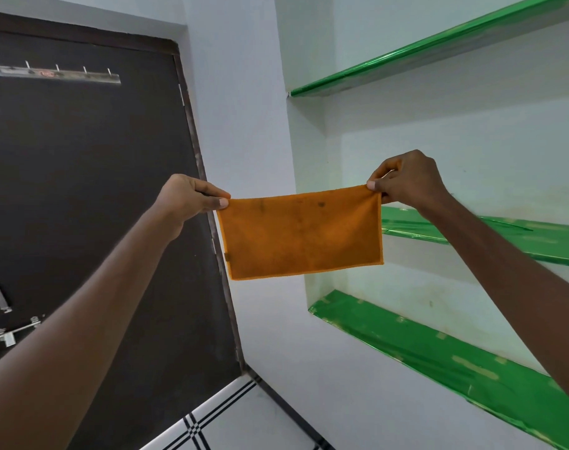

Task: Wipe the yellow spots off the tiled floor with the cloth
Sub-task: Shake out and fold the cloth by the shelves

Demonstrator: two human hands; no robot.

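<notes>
Between raised arms, cloth [301, 232] stretched, left hand [187, 198], right hand [406, 180] pinching top corners

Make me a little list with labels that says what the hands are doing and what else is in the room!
cloth: orange cloth, held up in the air, hanging flat
left hand: left hand pinches the cloth's top left corner
right hand: right hand pinches the top right corner
floor: tiled floor far below, untouched; no yellow spots visible here
door: dark door with a hook rail
shelves: green shelves set in the wall
</notes>
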